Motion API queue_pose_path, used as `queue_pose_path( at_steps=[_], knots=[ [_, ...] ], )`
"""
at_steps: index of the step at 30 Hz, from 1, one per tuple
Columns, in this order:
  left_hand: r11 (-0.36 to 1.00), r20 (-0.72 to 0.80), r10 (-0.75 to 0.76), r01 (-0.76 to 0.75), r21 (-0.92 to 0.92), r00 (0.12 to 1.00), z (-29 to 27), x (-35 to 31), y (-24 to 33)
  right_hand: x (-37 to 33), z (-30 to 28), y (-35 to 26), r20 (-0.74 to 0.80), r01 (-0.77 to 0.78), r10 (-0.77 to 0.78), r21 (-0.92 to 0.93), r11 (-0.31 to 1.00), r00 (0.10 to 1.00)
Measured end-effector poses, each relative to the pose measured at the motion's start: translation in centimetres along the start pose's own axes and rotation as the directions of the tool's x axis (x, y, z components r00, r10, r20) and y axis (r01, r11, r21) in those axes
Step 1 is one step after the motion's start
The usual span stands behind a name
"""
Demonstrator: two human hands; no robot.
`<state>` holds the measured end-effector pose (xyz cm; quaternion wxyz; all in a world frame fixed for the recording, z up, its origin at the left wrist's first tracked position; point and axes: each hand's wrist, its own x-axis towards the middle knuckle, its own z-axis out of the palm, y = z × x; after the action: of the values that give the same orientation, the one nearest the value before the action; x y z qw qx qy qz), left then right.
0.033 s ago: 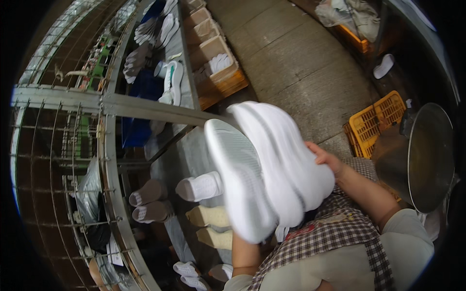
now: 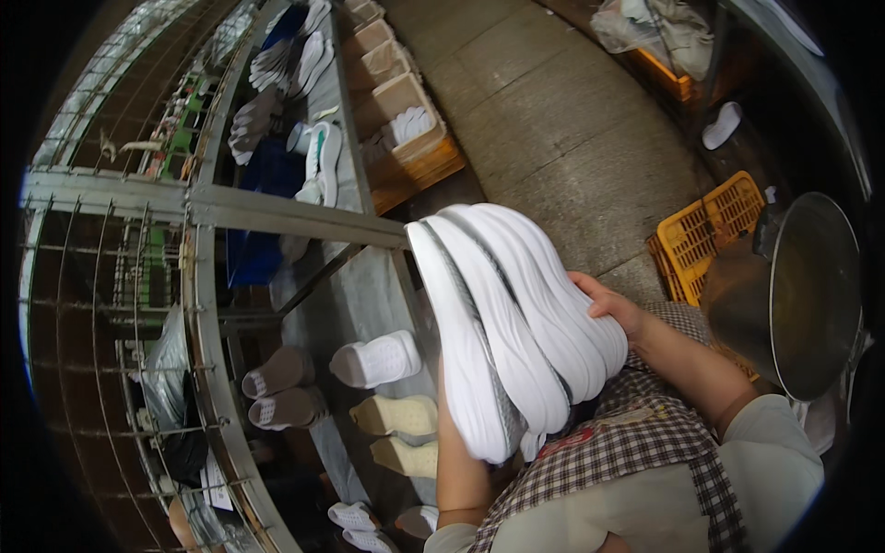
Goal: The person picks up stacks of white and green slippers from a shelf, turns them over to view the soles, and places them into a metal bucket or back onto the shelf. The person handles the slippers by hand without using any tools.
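A stack of several white shoe soles (image 2: 516,332) with grey layers between them spans the space in front of my apron, edges facing up. My right hand (image 2: 608,309) is closed on the right side of the stack, its thumb and fingers on the outermost sole. My left forearm (image 2: 461,470) reaches up behind the stack's left side. The soles hide my left hand, so its fingers do not show. Left of the stack, a white pair of soles (image 2: 378,359) and cream soles (image 2: 398,417) lie on a grey bench (image 2: 355,295).
Brown-grey soles (image 2: 281,382) lie farther left. A metal frame with wire mesh (image 2: 101,323) stands at the left, its bar (image 2: 304,219) crossing toward the stack. Bins (image 2: 401,101) line the bench's far side. On the right are a yellow crate (image 2: 710,221) and a round fan-like thing (image 2: 816,300).
The leftmost sole, which showed its flat face and was blurred, now stands edge-up in line with the others. The whole stack has turned slightly and come to rest.
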<state>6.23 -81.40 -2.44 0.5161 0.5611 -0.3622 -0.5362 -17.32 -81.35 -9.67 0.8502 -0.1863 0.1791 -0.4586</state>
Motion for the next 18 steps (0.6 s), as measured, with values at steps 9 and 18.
queue_pose_path(
  at_steps=[9, 18],
  knots=[
    [0.999, 0.193, 0.028, -0.024, -0.025, 0.981, 2.7, -1.2, 4.0, -3.8, 0.8, -3.1, -0.041, 0.03, -0.04, -0.204, 0.979, 0.998],
    [0.973, 0.805, 0.046, 0.155, -0.17, 0.592, 10.9, -1.7, 5.6, -13.4, 1.7, -7.5, -0.205, 0.304, -0.416, -0.419, 0.855, 0.886]
  ],
)
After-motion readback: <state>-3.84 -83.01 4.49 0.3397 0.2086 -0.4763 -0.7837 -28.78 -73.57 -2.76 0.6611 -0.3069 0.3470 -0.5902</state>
